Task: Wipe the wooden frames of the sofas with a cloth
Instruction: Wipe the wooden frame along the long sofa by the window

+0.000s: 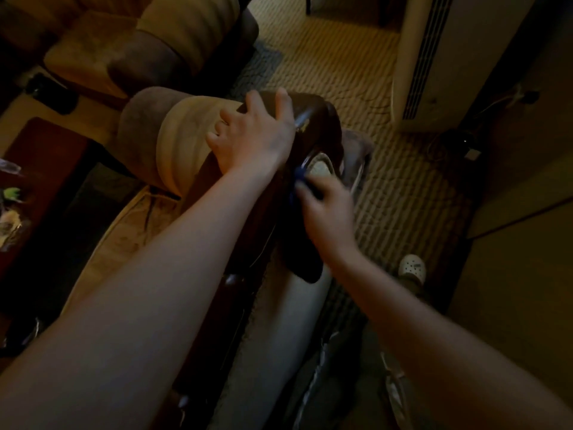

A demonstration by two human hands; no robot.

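The left hand (251, 135) rests at frame centre on the top of the sofa's wooden frame (319, 119), where the dark polished wood meets the tan cushion (183, 141). Its fingers (280, 102) are spread and nearly straight, pressing down and grasping nothing. This placement probably braces the body during the lean over the sofa back.

The right hand (325, 209) works just right of and below the left hand, against the outer face of the frame. Its fingers are curled around a blue cloth (297, 178), of which only a small dark-blue edge shows above the knuckles. The hand is motion-blurred, which suggests an active wiping stroke. The cloth appears to be touching the wood beside a pale oval inset (321, 167) in the frame; the exact contact area is hidden by the hand.

The frame runs from upper centre down toward the lower centre of the picture, with a grey panel (279, 330) alongside its lower stretch. A second sofa (148, 41) stands in the upper left, well apart from both hands. A striped carpet (356, 72) covers the floor at right. A white shoe (411, 268) stands on it at lower right.

Judgement: wiping of this frame's curved top end is in hand; the second sofa is untouched at this moment.
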